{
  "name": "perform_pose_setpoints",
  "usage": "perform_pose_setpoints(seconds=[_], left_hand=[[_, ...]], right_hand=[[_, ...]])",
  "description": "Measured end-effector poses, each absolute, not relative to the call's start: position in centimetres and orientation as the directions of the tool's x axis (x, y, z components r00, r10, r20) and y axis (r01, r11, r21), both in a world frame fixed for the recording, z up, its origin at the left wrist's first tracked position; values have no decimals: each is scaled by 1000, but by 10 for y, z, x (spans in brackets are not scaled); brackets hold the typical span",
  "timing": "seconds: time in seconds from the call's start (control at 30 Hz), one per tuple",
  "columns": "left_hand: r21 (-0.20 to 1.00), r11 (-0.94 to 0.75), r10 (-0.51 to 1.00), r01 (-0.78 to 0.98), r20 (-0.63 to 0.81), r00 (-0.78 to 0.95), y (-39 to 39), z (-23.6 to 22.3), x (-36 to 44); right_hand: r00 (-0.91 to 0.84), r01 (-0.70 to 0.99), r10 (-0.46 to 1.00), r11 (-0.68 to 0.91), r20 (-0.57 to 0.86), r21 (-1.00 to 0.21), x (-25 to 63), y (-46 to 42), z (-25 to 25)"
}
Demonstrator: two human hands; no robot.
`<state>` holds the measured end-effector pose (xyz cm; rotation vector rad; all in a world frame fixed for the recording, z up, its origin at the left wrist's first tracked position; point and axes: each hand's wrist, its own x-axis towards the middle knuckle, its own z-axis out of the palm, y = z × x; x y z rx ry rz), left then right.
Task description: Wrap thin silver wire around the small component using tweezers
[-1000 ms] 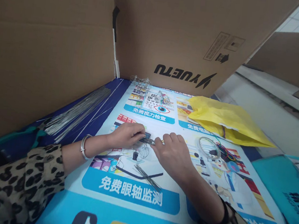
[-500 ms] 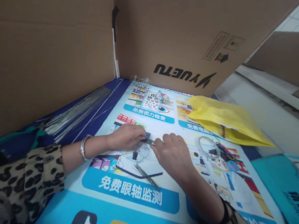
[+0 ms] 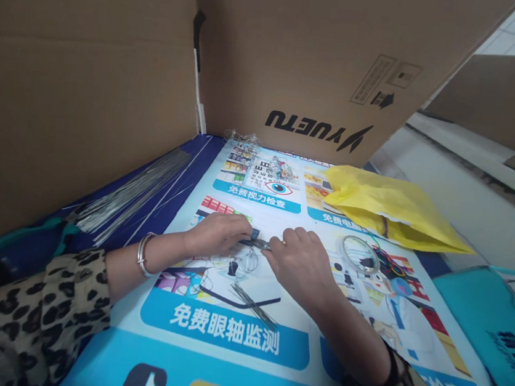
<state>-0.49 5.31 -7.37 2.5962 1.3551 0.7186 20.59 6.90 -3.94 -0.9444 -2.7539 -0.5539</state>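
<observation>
Both hands meet over the middle of a printed blue and white poster that covers the table. My left hand is closed, pinching a small dark tool that lies between the hands. My right hand is curled, its fingertips gripping the other end of the same tool. Thin bent wire loops lie on the poster just below the hands. A short bundle of cut wires rests nearer to me.
Tall cardboard walls enclose the left and back. A long bundle of silver wires lies at the left. A yellow plastic bag, a tape roll, coloured rubber bands and a teal bag sit on the right. Finished wire pieces are piled at the back.
Both hands stay almost in place; my right hand has shifted slightly right and the tool has turned a little between the fingers.
</observation>
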Motion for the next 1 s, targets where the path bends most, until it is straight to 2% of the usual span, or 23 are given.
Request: perform_pose_setpoints(seconds=[0.37,0.67,1.0], left_hand=[[147,-612,762,777,372,529,55,-76,-7],[72,-579,787,812,308,534,53,-70,-4],[122,-576,794,808,316,519,53,-73,-4]], right_hand=[[-785,618,548,726,289,302,207,70,-40],[-782,622,555,725,283,297,205,69,-40],[-779,626,558,724,287,290,204,69,-41]])
